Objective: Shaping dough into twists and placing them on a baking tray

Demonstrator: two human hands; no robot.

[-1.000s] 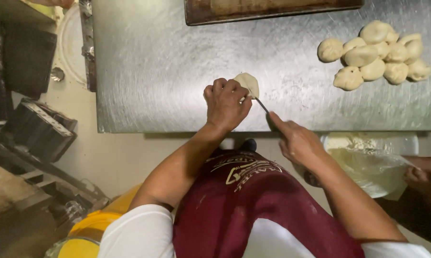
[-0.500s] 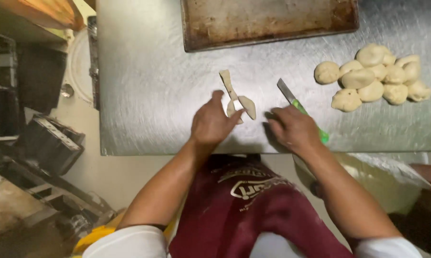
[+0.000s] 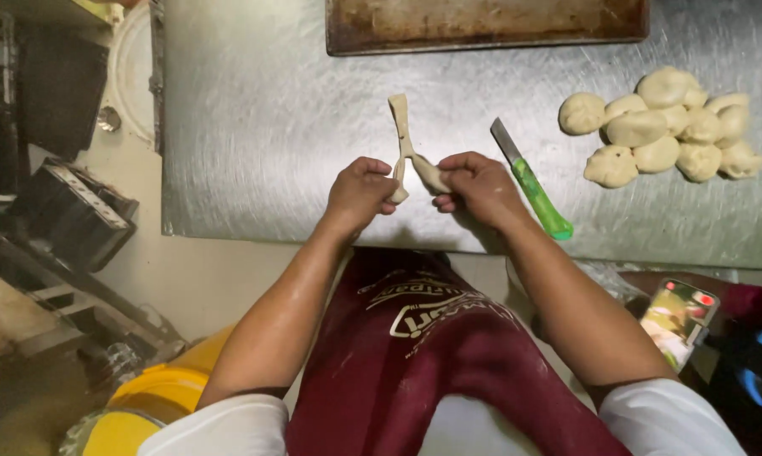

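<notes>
While both hands pinch it, dough strip (image 3: 404, 143) lies on steel table (image 3: 254, 127) | left hand (image 3: 360, 190) closed on near end | right hand (image 3: 478, 181) apparently gripping other lobe | knife (image 3: 531, 179) just right.

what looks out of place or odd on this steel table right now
Little stands out. The green-handled knife lies loose on the steel table beside the right hand, blade pointing away. Both hands, the left hand too, hold a split dough strip.

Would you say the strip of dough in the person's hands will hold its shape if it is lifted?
Probably not: the dough strip already bends between the left hand and right hand, so it likely sags. It looks thin, so it may stretch or tear.
</notes>
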